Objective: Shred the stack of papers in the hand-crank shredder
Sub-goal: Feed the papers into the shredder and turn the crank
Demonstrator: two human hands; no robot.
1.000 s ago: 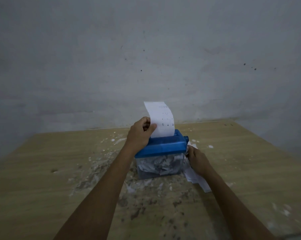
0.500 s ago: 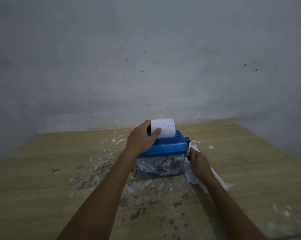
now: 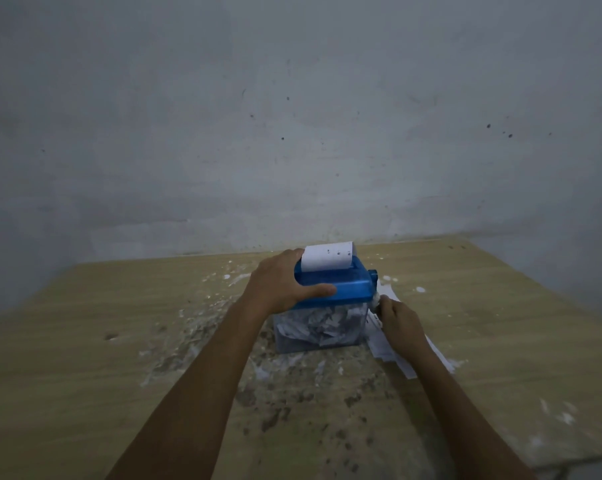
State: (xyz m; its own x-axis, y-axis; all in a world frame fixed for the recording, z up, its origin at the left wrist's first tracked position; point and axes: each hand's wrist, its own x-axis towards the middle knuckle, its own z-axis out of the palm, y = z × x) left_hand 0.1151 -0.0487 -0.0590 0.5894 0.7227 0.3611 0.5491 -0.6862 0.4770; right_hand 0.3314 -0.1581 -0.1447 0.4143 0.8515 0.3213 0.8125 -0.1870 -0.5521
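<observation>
I am clamping my left hand point(image 3: 281, 285) over the blue lid point(image 3: 341, 287) of the shredder point(image 3: 322, 306) in the middle of the table point(image 3: 85, 358), thumb stretched along its near edge, while my right hand point(image 3: 398, 315) is curling around the crank point(image 3: 375, 295) on its right side. The sheet point(image 3: 327, 260) is standing upright in the slot, its long edge running left to right, only a short strip showing, so it is nearly through. The clear bin point(image 3: 320, 329) is holding many shreds, but loose papers point(image 3: 389, 351) are waiting flat under my right wrist, so I judge work is left.
</observation>
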